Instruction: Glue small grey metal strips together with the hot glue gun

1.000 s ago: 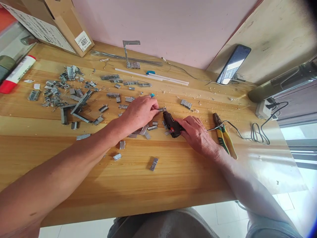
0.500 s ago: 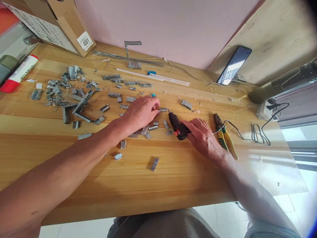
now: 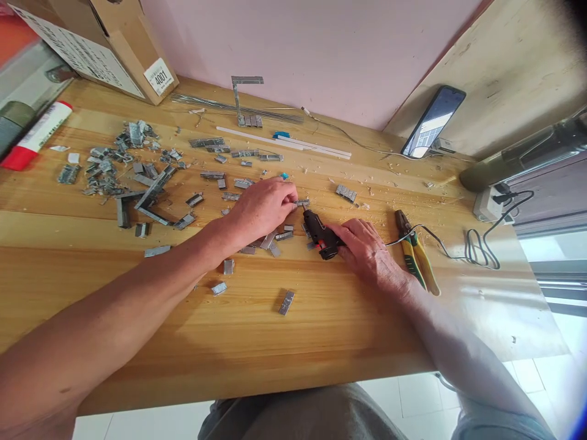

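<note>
My left hand (image 3: 268, 206) is closed at the fingertips on one end of a small silvery-grey strip (image 3: 301, 202), which lies low over the wooden table. My right hand (image 3: 367, 247) is wrapped round a black glue gun (image 3: 321, 235) with a red part near its grip. The gun's nozzle points up and left, at or just beside the strip; whether they touch I cannot tell. Several similar grey pieces lie around and partly under my left hand, among them a block of joined pieces (image 3: 345, 193) to the right and a single piece (image 3: 287, 302) nearer me.
Pliers (image 3: 417, 253) lie right of my right hand, by the gun's cord. White glue sticks (image 3: 261, 138), thin wires (image 3: 206, 104) and an upright angled grey structure (image 3: 237, 101) stand behind. Scrap pieces (image 3: 105, 162) heap at left, near a cardboard box (image 3: 132, 55). A phone (image 3: 433, 122) leans at right.
My right hand has shifted the glue gun slightly left, bringing its nozzle up to the grey strip. My left hand keeps its place on the strip.
</note>
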### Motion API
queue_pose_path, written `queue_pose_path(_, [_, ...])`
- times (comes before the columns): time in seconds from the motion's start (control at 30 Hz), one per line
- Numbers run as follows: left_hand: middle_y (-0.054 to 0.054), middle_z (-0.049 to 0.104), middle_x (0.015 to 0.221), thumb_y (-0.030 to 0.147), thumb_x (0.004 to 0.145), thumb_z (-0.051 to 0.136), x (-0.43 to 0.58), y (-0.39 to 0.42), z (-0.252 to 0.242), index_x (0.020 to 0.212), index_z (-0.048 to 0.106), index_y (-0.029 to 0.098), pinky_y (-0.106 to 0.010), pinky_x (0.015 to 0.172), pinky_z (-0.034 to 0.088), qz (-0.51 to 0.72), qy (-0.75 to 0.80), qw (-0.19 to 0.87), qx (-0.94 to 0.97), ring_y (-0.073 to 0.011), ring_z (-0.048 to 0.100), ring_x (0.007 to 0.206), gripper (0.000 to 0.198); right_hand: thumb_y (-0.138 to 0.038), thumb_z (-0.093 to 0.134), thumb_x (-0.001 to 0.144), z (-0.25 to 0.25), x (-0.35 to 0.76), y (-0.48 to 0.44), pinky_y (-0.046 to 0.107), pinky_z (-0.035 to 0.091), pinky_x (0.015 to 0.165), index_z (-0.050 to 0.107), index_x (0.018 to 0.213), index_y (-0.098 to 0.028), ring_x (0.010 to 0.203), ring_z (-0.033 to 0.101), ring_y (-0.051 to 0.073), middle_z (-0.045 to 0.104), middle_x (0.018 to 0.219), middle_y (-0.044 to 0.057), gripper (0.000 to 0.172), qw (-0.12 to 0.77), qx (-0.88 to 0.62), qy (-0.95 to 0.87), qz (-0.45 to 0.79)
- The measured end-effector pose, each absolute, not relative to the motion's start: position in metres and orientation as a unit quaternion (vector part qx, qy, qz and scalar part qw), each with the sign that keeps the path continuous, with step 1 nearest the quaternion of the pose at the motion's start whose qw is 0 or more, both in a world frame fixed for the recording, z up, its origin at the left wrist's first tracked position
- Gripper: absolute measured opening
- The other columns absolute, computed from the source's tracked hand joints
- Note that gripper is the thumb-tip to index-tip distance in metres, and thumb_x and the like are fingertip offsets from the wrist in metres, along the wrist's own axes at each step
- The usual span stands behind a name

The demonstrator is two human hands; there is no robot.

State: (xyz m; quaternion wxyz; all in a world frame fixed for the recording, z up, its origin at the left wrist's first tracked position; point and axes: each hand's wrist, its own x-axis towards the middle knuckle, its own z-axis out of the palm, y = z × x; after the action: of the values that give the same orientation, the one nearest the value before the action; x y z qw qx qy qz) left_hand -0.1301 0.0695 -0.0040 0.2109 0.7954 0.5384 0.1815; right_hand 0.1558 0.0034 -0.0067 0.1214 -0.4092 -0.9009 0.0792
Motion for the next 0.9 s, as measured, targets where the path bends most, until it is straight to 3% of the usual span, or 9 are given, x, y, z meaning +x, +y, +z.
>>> queue_pose_path(0.7, [-0.006, 0.075, 0.097, 0.017, 0.095, 0.073, -0.1298, 0.0691, -0.0059, 0.098, 0.073, 0.021, -0.034, 0.077, 0.048, 0.184, 0.547, 0.206, 0.790, -0.0226, 0.068, 0.088, 0.005, -0.018, 0.052, 0.107, -0.0078, 0.1502, 0.0115, 0.048, 0.054, 0.101, 0.061, 0.149, -0.022, 0.110, 0.063, 0.031, 0.069, 0.119, 0.014, 0.043, 0.128, -0.421, -0.894, 0.084])
queue_pose_path(0.9, [-0.009, 0.076, 0.104, 0.018, 0.103, 0.057, -0.1318, 0.0708, -0.0041, 0.095, 0.073, 0.020, -0.037, 0.086, 0.052, 0.168, 0.532, 0.185, 0.809, -0.0260, 0.070, 0.099, 0.018, -0.020, 0.053, 0.108, -0.0036, 0.1534, 0.0100, 0.047, 0.055, 0.100, 0.060, 0.149, -0.023, 0.110, 0.065, 0.030, 0.070, 0.120, 0.013, 0.042, 0.157, -0.414, -0.891, 0.100])
